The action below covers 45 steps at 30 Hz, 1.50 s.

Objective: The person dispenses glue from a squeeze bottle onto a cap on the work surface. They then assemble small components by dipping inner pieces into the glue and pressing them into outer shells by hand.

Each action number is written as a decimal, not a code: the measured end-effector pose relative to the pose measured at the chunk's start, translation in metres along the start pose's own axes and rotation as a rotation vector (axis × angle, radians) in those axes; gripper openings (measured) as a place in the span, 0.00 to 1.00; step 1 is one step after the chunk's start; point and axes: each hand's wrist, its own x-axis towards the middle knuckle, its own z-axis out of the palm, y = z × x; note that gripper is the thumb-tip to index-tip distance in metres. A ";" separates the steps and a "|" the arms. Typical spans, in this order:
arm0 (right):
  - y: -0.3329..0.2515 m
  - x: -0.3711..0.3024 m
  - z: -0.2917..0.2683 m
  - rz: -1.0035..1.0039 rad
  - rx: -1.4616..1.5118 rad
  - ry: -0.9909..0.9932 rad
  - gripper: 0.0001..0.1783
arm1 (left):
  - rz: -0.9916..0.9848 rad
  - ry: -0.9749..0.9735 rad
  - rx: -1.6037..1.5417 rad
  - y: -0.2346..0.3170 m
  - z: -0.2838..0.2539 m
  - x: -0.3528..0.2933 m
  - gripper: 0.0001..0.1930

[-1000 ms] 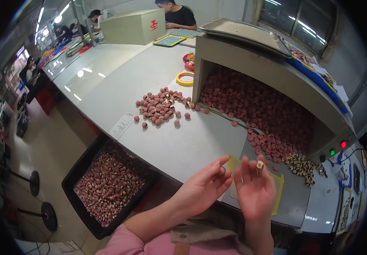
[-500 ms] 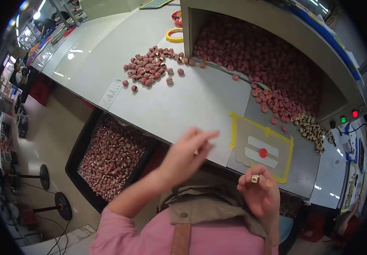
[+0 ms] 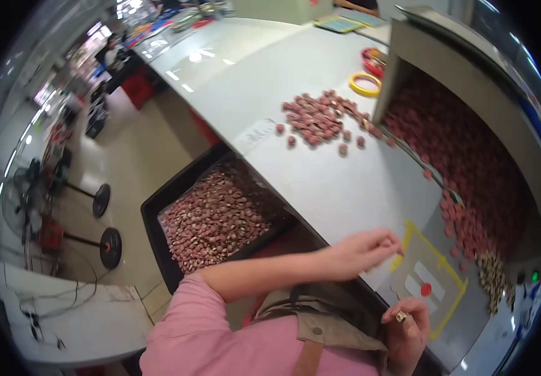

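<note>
My right hand [image 3: 412, 327], low by the table's front edge, pinches a small cream-coloured square piece [image 3: 401, 316] with a dark middle between thumb and fingers. Above and to its left, my left hand [image 3: 367, 252] hovers over the table edge, its fingers curled together; whatever they may hold is hidden. Beyond both hands, yellow tape [image 3: 455, 304] frames a flat sheet on the table. Inside it lie white strips [image 3: 422, 277] with a red round piece [image 3: 426, 289] between them.
Pink round caps [image 3: 465, 222] spill from an open-fronted box [image 3: 402, 66], beside many cream pieces [image 3: 493, 282]. Dark-pink assembled balls [image 3: 314, 119] lie farther back near a yellow tape roll [image 3: 365, 84]. A black bin [image 3: 154, 229] full of balls stands below the table; fans [image 3: 111, 248] stand left.
The view has swung left, so the table sits farther right. My left hand has moved right towards the taped sheet, its fingers now curled. My right hand still pinches the cream piece.
</note>
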 end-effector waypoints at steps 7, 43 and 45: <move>0.015 0.036 0.028 -0.108 -0.662 -0.211 0.21 | 0.127 0.200 -0.360 0.023 0.031 -0.005 0.14; 0.036 0.020 0.014 -0.378 -0.616 -0.305 0.32 | 0.073 0.098 -0.782 0.016 0.040 0.015 0.13; 0.033 0.022 0.013 -0.325 -0.592 -0.389 0.40 | 0.113 0.095 -0.759 0.017 0.040 0.014 0.13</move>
